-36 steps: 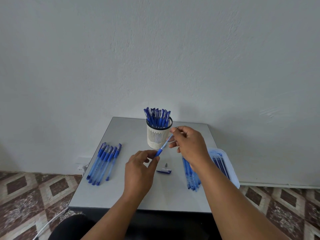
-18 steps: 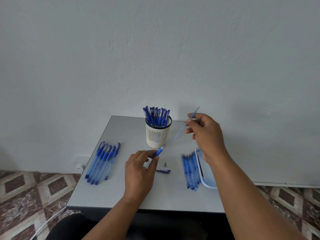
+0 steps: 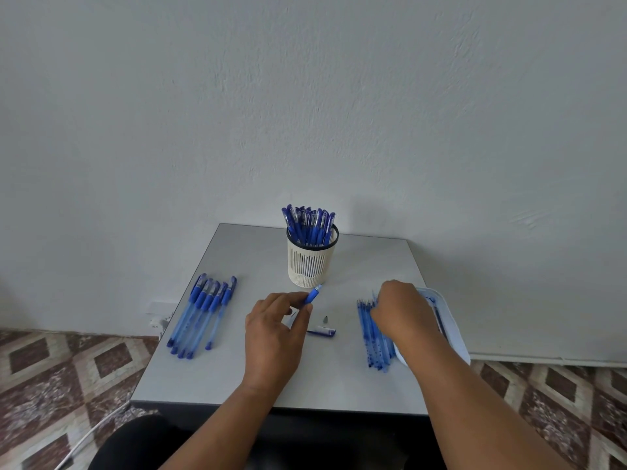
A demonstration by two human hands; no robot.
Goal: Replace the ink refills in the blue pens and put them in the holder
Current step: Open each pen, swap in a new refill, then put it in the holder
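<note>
right hand (image 3: 402, 312) dropped onto refills (image 3: 371, 337) | left hand (image 3: 276, 329) fingers pinch pen barrel (image 3: 314, 294)

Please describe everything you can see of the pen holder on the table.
The pen holder is a cream cup, seemingly plastic, with narrow vertical slots in its wall, small holes near the base and a dark rim. It stands upright near the back middle of the grey table, packed with capped blue pens. Neither hand touches it.

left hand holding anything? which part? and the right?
Left hand pinches the pen barrel just behind its blue grip. Right hand is down over the refills; cannot tell whether it holds one.
</note>
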